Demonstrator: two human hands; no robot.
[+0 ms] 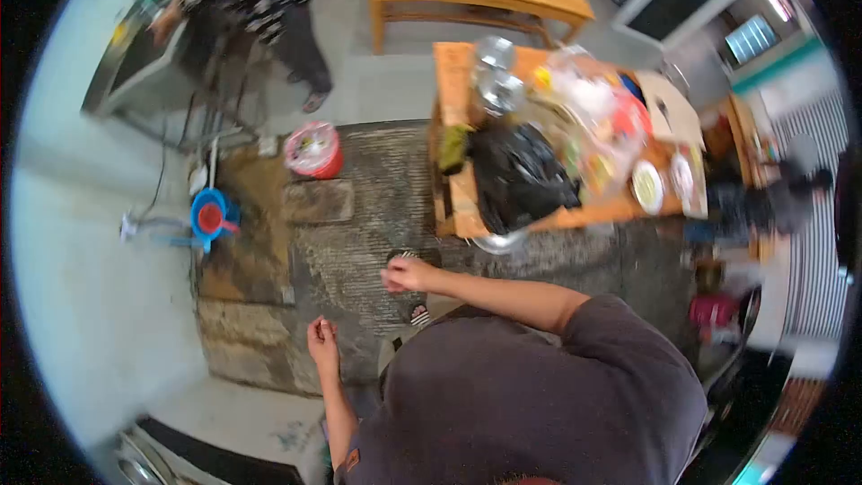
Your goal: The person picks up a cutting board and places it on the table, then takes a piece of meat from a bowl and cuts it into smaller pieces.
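Now the left hand (321, 341) curls its fingers together; right hand (406, 275) blurred, cannot tell.

The person wears a dark greyish-purple T-shirt (539, 395) with short sleeves, its cloth plain and slightly creased. At the T-shirt's left sleeve hem sits a small orange patch (352, 460). Beyond the T-shirt's sleeves the forearms are bare down to the left hand (321, 341) and right hand (404, 275). Just ahead of the T-shirt's front show tan trousers (401, 343) and dark sandals (415, 258) with pale stripes
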